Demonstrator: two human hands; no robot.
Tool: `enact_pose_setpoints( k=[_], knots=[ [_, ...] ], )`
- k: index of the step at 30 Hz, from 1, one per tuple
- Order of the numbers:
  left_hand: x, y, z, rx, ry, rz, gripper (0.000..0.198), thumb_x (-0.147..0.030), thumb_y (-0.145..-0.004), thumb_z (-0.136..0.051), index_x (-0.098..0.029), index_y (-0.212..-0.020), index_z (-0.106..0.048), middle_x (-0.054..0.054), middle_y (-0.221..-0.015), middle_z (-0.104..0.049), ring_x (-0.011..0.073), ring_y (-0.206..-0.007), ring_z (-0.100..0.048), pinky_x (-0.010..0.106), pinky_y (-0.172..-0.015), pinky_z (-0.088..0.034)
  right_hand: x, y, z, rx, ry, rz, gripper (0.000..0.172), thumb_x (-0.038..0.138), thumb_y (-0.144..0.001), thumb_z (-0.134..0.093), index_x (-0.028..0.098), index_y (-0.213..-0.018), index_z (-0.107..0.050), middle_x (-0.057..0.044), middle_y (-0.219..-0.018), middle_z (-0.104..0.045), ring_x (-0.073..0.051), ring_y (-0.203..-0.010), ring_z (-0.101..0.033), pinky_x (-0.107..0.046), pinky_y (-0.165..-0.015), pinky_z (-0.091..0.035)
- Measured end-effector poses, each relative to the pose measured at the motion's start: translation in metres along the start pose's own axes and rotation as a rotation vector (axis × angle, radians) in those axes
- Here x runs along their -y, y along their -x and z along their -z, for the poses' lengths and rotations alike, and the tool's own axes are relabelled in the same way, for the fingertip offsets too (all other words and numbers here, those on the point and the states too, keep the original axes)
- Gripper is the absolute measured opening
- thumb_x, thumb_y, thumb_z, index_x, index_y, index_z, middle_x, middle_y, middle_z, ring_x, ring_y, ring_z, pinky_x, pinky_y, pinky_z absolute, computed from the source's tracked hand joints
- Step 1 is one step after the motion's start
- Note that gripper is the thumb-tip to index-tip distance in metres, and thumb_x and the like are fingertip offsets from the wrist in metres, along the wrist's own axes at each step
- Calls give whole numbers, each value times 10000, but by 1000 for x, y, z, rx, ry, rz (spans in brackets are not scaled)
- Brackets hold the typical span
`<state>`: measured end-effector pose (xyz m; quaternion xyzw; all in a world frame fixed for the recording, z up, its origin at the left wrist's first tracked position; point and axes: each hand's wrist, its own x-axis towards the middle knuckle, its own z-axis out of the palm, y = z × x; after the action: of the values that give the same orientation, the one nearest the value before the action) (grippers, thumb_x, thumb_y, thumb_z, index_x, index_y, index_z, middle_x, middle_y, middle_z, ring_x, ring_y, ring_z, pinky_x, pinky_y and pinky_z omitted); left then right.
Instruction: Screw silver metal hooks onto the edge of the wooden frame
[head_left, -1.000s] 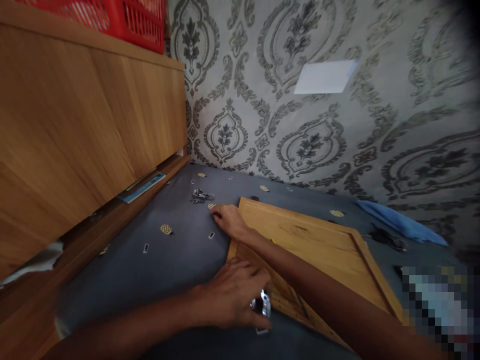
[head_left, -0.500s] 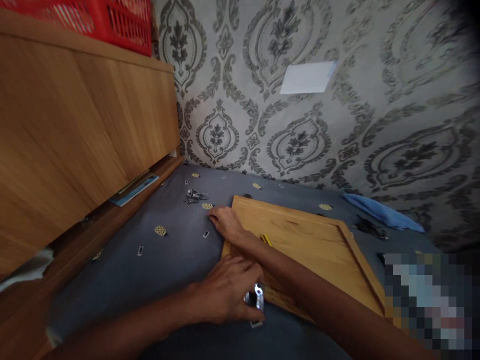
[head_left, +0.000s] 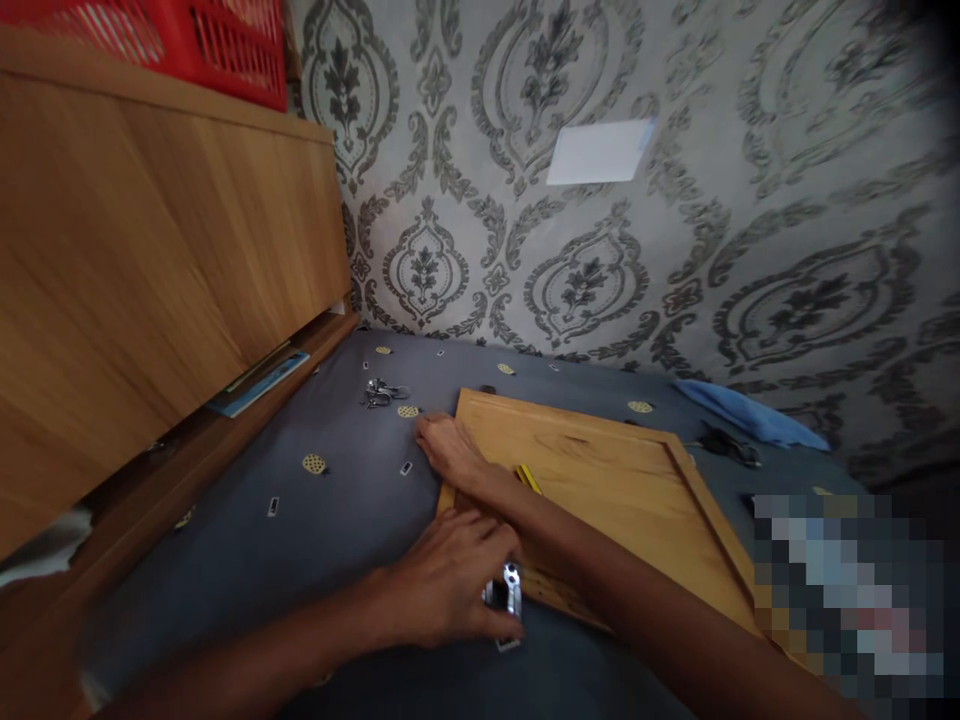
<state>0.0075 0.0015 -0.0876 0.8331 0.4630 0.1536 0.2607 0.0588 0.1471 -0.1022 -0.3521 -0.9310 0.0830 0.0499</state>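
Observation:
A framed wooden cabinet door (head_left: 600,475) lies flat on a dark grey patterned cloth (head_left: 345,530). My right hand (head_left: 448,452) reaches across the door, fingers curled over its left edge; the fingertips are partly hidden. Closer to me, my left hand (head_left: 457,575) is closed around a shiny metal cabinet hinge (head_left: 513,590) at the door's near left corner. Part of the hinge is covered by the fingers. On the door, beside my right forearm, rests a short yellow object with a dark stripe (head_left: 527,479), partly hidden by that arm.
More metal hinges (head_left: 385,391) lie on the cloth beyond my hands. A wooden cabinet (head_left: 172,270) bounds the left side, with a red basket (head_left: 240,50) on top. Patterned wall (head_left: 420,270) stands behind. At right are a blue cloth (head_left: 750,412) and a dark object (head_left: 727,446).
The whole view has shifted slightly, so most things appear a little further left. Both hands keep nearly the same grip and place on the door and hinge.

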Motion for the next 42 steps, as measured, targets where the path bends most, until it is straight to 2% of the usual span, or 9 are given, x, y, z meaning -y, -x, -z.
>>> enact_pose_setpoints(
  k=[4,11,14,17,22,26,30,37,42],
  knots=[
    [-3,0,2,17,-13,-2,453,-410,-775,-863,-201,-999,-530,76,-1194,-646,292,-1171,-596,387,-989,-455,-3,6,0,-23,0,22,357,374,-998,-654,198,-1306,-616,-104,-1322,-626,-253,-1098,-658,-464,-910,-578],
    [-4,-2,3,28,-41,21,452,-406,-782,-861,-182,-1021,-549,84,-1175,-660,286,-1154,-609,392,-994,-472,-11,33,-2,-160,7,-28,327,375,-1002,-647,199,-1277,-631,-99,-1307,-636,-243,-1085,-660,-464,-915,-576],
    [-4,-2,3,21,-30,16,462,-430,-776,-861,-184,-1013,-551,84,-1162,-659,285,-1137,-612,392,-985,-476,-16,43,-1,-205,-13,-52,174,255,-1031,-574,161,-1135,-676,-111,-1168,-683,-241,-1079,-646,-431,-948,-538],
    [-3,-1,2,13,-10,19,441,-419,-784,-851,-193,-1015,-551,84,-1164,-661,290,-1140,-609,403,-978,-477,-22,52,-1,-230,-47,-58,201,140,-1021,-492,158,-1014,-692,-129,-1044,-699,-244,-1050,-627,-373,-947,-488],
    [-4,1,3,2,-9,9,381,-399,-813,-819,-203,-963,-529,64,-1090,-669,281,-1082,-619,413,-961,-474,-29,64,0,-218,-97,-38,220,135,-982,-503,178,-928,-712,-101,-931,-700,-226,-908,-618,-328,-836,-470],
    [-7,2,7,10,-14,8,333,-361,-841,-793,-208,-958,-521,53,-1072,-662,267,-1054,-613,399,-932,-472,-30,71,6,-176,-135,7,255,137,-964,-496,191,-840,-712,-73,-897,-692,-210,-863,-602,-317,-820,-460],
    [-11,2,11,30,-14,33,330,-304,-833,-796,-204,-988,-523,63,-1089,-660,272,-1055,-606,404,-923,-478,-29,81,10,-156,-167,21,268,145,-974,-472,189,-833,-696,-63,-865,-666,-204,-854,-580,-310,-822,-440],
    [-11,2,12,19,27,65,323,-295,-824,-766,-218,-1000,-506,55,-1072,-656,253,-996,-615,425,-904,-508,-35,117,10,-149,-150,-16,254,143,-966,-484,181,-782,-654,-73,-853,-626,-210,-843,-537,-317,-782,-401],
    [-10,2,8,0,34,84,403,-265,-785,-803,-225,-1041,-495,56,-1074,-662,272,-1016,-638,451,-919,-526,-36,147,16,-137,-136,-11,217,96,-932,-526,178,-792,-670,-79,-865,-633,-218,-856,-535,-335,-785,-405]
  ],
)
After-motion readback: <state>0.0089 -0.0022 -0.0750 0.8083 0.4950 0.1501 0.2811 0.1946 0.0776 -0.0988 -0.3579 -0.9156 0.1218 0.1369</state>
